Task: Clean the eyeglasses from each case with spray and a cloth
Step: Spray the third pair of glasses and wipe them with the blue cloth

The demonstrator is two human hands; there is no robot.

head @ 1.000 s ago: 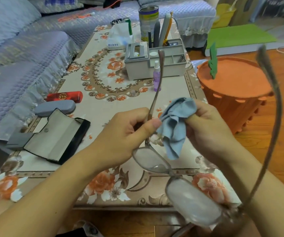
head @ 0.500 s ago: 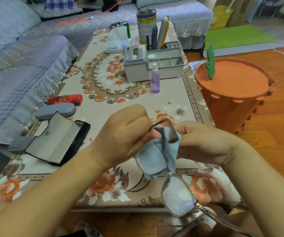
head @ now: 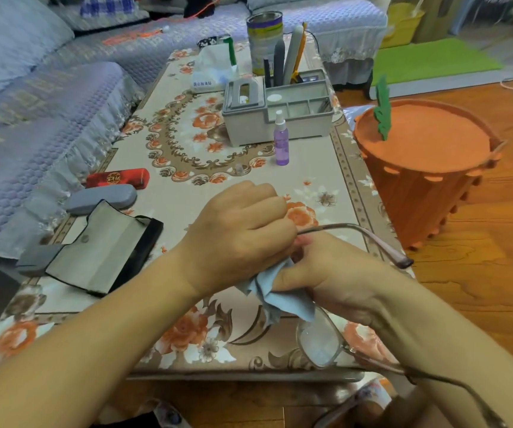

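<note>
left grip (head: 242,230) curled on thin-rimmed eyeglasses (head: 320,341) | right grip (head: 326,273) pinches soft blue cloth (head: 279,299)

Eyeglasses (head: 318,342): thin metal frame, temples unfolded, one lens hidden under cloth (head: 275,299), pale blue, crumpled. Purple spray bottle (head: 280,143) upright mid-table. Black case (head: 103,254) open, flat; grey case (head: 102,199) and red case (head: 118,178) closed.

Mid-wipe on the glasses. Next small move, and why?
Probably shift the blue cloth onto the near lens. Both hands are bunched at the far end of the eyeglasses: the left hand grips the frame there, the right hand pinches the cloth against it. The near lens hangs bare below the cloth and looks hazy.
</note>
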